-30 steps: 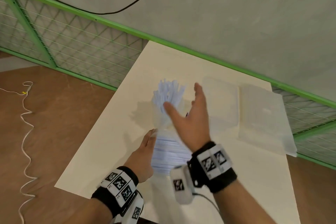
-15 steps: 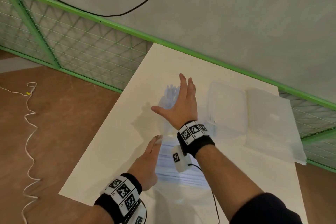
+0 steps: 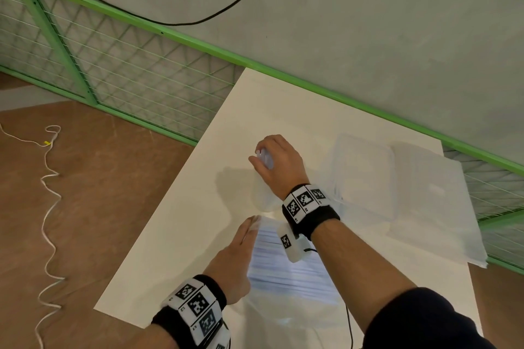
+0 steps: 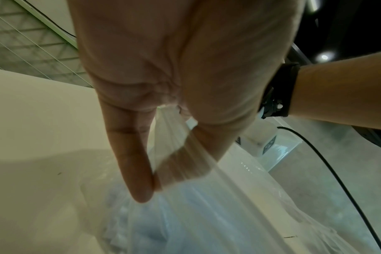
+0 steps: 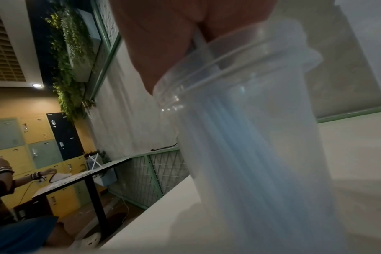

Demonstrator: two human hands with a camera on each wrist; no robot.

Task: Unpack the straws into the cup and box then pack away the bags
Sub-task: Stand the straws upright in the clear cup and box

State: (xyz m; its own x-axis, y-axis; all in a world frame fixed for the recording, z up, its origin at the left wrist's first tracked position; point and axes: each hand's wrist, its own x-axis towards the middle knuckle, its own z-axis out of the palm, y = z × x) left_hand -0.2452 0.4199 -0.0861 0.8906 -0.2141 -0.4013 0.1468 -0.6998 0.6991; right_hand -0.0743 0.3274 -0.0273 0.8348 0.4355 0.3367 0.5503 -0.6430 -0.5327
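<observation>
A clear plastic cup (image 5: 261, 137) stands upright on the white table (image 3: 198, 207), filled with white straws (image 3: 266, 160). My right hand (image 3: 262, 157) comes down over the cup from above and curls round the tops of the straws. The cup (image 3: 262, 197) is mostly hidden below that hand in the head view. Nearer to me lies a clear bag (image 3: 289, 272) still holding several straws. My left hand (image 4: 154, 185) pinches the bag's film between thumb and forefinger at its left edge (image 3: 253, 221).
A clear plastic box (image 3: 365, 176) sits to the right of the cup, with a flat clear sheet or bag (image 3: 433, 201) beyond it. A green mesh fence (image 3: 127, 65) runs behind the table. A person sits at another table (image 5: 83, 175) to the far left.
My right hand, open and raised over the straws before, has come down onto the cup and curled round the straw tops. My left hand has stayed at the bag's edge.
</observation>
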